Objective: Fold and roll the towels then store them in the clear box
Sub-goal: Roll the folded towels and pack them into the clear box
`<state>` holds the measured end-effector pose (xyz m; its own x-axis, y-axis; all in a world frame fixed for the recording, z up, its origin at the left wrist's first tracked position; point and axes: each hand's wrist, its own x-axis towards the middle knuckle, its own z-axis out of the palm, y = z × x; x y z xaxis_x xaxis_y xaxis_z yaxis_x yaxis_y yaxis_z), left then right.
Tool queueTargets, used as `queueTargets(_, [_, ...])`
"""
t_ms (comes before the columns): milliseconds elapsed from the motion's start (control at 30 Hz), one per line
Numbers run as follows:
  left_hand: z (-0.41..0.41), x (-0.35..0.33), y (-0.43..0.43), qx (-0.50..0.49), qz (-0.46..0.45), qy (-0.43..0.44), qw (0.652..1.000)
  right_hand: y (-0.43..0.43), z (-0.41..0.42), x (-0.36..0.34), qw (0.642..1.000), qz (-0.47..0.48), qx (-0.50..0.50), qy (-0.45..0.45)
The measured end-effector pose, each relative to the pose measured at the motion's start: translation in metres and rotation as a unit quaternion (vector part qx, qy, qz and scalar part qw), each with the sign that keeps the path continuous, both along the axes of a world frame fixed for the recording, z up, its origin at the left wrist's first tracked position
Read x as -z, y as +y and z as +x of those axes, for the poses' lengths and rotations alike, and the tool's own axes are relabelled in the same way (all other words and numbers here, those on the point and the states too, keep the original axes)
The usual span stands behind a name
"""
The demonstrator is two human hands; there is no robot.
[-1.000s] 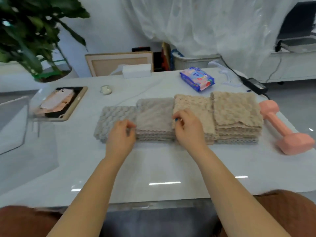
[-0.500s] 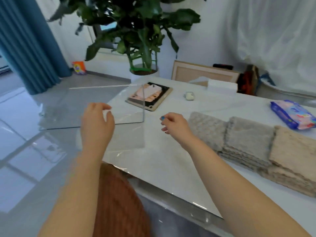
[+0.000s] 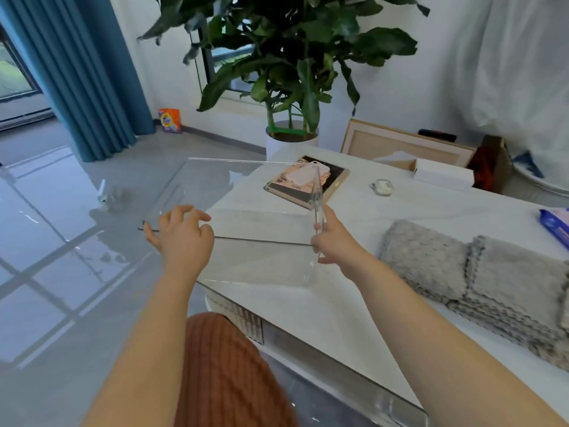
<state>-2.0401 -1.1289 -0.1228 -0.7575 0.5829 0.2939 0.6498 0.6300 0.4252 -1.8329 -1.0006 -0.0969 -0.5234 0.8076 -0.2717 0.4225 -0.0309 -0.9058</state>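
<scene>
Clear box [image 3: 261, 263]: we quit towels [image 3: 431, 260], still unrolled, to fetch it; right hand [image 3: 335, 245] pinches wall, left hand [image 3: 184, 241] at rim, grip unclear.

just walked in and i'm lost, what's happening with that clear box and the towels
A person at the white table has both hands on the clear box, which is at the table's left end and sticks out past its edge. The left hand grips the near rim by the left corner; the right hand pinches the near right corner. The box is empty. The towels lie in flat stacks to the right, untouched and not yet rolled.
</scene>
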Motion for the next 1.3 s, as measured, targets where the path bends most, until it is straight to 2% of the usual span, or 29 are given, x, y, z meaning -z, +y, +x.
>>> queueTargets(133, [-0.001,-0.001,0.011,0.040,0.028,-0.026,0.998,-0.016,0.018,0.011,0.998,0.039,0.048,0.009])
queueTargets(233, [0.003,0.000,0.016,-0.046,0.109,-0.090,0.989,-0.016,0.037,0.018,0.994,0.037,0.105,-0.004])
queueTargets(300, [0.000,0.003,0.011,-0.097,0.200,-0.154,0.963,-0.011,0.057,0.015,0.991,0.020,0.131,0.001])
queueTargets(367, [-0.004,0.009,0.011,-0.055,0.247,-0.276,0.927,-0.006,0.082,0.010,0.989,0.006,0.145,0.006])
queueTargets(433, [0.003,0.005,0.017,-0.009,0.225,-0.450,0.864,-0.005,0.110,0.004,0.987,0.016,0.157,0.005])
queueTargets(467, [0.011,0.002,0.019,0.014,0.191,-0.498,0.846,-0.006,0.122,0.003,0.987,0.024,0.161,0.000])
queueTargets(500, [0.019,0.000,0.019,0.038,0.157,-0.514,0.843,-0.007,0.135,0.002,0.986,0.029,0.164,-0.007])
queueTargets(600, [0.032,-0.004,0.020,0.086,0.070,-0.498,0.860,-0.010,0.163,0.003,0.987,0.022,0.155,-0.026])
queueTargets(767, [0.039,-0.023,0.016,0.132,-0.094,-0.412,0.897,-0.015,0.183,-0.001,0.993,0.024,0.109,-0.025])
queueTargets(867, [0.043,-0.029,0.019,0.149,-0.108,-0.400,0.898,-0.015,0.194,-0.002,0.996,0.013,0.079,-0.038])
queueTargets(900, [0.046,-0.030,0.024,0.144,-0.103,-0.381,0.907,-0.014,0.198,-0.004,0.997,0.002,0.069,-0.037])
queueTargets(1000, [0.066,-0.037,0.050,0.115,-0.147,-0.217,0.958,-0.007,0.207,-0.018,0.998,-0.030,0.054,-0.033])
queueTargets(1100, [0.115,-0.055,0.085,0.117,-0.149,-0.046,0.981,0.014,0.233,-0.031,0.993,-0.014,0.110,-0.037])
queueTargets(1167, [0.153,-0.064,0.114,0.206,-0.114,-0.002,0.972,0.035,0.254,-0.035,0.986,0.036,0.150,-0.064])
queueTargets(1300, [0.253,-0.069,0.176,0.425,-0.131,0.040,0.895,0.085,0.303,-0.035,0.947,0.148,0.164,-0.234])
